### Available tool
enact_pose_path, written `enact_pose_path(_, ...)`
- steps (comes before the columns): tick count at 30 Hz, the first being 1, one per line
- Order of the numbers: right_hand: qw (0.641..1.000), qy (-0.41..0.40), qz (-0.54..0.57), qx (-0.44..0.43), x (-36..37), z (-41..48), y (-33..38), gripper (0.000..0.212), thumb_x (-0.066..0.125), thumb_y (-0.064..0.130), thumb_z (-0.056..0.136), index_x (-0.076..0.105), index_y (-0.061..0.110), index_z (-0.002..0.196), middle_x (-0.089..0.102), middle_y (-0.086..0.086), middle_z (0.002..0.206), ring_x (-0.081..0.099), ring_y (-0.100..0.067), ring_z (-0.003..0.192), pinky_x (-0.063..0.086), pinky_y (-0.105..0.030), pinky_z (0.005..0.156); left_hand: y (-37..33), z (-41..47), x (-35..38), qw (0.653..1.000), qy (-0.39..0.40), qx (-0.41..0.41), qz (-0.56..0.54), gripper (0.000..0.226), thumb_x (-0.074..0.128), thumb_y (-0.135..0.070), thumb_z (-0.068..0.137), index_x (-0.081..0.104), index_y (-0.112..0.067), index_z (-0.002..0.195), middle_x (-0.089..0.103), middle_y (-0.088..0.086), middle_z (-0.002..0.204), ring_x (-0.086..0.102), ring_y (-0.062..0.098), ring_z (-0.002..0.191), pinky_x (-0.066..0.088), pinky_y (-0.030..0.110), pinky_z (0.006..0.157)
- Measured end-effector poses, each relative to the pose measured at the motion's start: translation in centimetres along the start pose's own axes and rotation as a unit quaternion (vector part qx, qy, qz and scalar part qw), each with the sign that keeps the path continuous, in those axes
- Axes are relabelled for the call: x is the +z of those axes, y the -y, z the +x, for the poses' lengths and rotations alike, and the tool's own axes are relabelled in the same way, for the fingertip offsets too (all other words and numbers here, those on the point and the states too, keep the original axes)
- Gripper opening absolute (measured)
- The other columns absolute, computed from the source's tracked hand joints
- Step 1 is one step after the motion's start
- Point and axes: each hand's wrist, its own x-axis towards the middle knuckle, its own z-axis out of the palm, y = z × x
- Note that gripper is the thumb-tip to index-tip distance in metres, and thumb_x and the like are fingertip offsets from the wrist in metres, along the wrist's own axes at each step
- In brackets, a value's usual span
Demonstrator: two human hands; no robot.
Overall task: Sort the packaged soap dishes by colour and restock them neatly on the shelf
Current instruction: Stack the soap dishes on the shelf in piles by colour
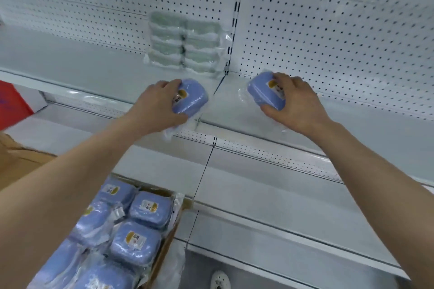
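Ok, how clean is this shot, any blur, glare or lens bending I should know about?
Head view: the wide-angle lens skews the shelf lines and pegboard; the red box at the left edge is motion-smeared; the green stack at the back looks soft; white glare sits on the wrapped blue dishes in the carton; lighting is even, with faint shadows.

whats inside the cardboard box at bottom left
Blue packaged soap dishes in clear wrap fill the cardboard box. Anything beneath them is covered, and the left arm hides part.

Two blue wrapped soap dishes
The left dish [192, 98] and right dish [260, 92] sat tilted within the fingers [285, 78]; green stack [185, 44] beyond.
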Motion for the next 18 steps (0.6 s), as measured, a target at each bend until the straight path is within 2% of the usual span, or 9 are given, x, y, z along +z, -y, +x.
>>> enact_pose_path(3,0.999,0.017,-0.023,0.024,0.1,2.3,-4.2,0.072,0.072,0.043,0.080,0.042,0.019,0.140,0.054,-0.015,0.124,0.050,-0.035,0.111,0.044,-0.042,0.094,-1.6,6.3,1.7,0.999,0.007,0.052,0.010,0.076,0.072,-0.032,0.079,0.038,-0.012,0.144,0.053,0.012,0.134,0.051,0.033,0.116,0.037,0.032,0.094)
enact_pose_path(7,0.997,0.034,-0.036,0.053,1.0,5.5,-9.9,0.070,0.075,0.037,0.078,0.044,0.019,0.138,0.055,-0.013,0.125,0.050,-0.036,0.112,0.044,-0.043,0.095,-4.0,15.7,5.7,0.992,0.078,0.094,0.018,0.077,0.070,-0.032,0.076,0.036,-0.018,0.144,0.054,0.008,0.132,0.053,0.030,0.111,0.040,0.029,0.085)
enact_pose_path(11,0.995,0.063,-0.039,0.061,2.0,8.9,-14.5,0.071,0.075,0.034,0.078,0.043,0.019,0.139,0.055,-0.011,0.127,0.049,-0.034,0.114,0.041,-0.040,0.096,-7.0,22.7,9.6,0.985,0.133,0.106,0.029,0.070,0.066,-0.027,0.080,0.036,-0.017,0.142,0.052,0.005,0.129,0.052,0.028,0.110,0.039,0.029,0.080)
enact_pose_path(16,0.991,0.115,-0.027,0.064,3.9,12.7,-18.1,0.071,0.073,0.039,0.079,0.041,0.024,0.141,0.054,-0.008,0.129,0.049,-0.030,0.116,0.042,-0.040,0.099,-8.8,28.4,13.9,0.967,0.208,0.137,0.048,0.059,0.064,-0.029,0.082,0.039,-0.018,0.135,0.053,0.003,0.127,0.052,0.026,0.107,0.044,0.038,0.092)
enact_pose_path(18,0.988,0.138,-0.037,0.063,4.8,14.1,-19.0,0.071,0.072,0.044,0.078,0.041,0.027,0.140,0.057,-0.005,0.126,0.050,-0.029,0.114,0.043,-0.041,0.098,-8.9,29.7,15.2,0.962,0.227,0.145,0.045,0.050,0.062,-0.027,0.088,0.042,-0.017,0.132,0.053,0.001,0.129,0.050,0.021,0.103,0.044,0.035,0.091)
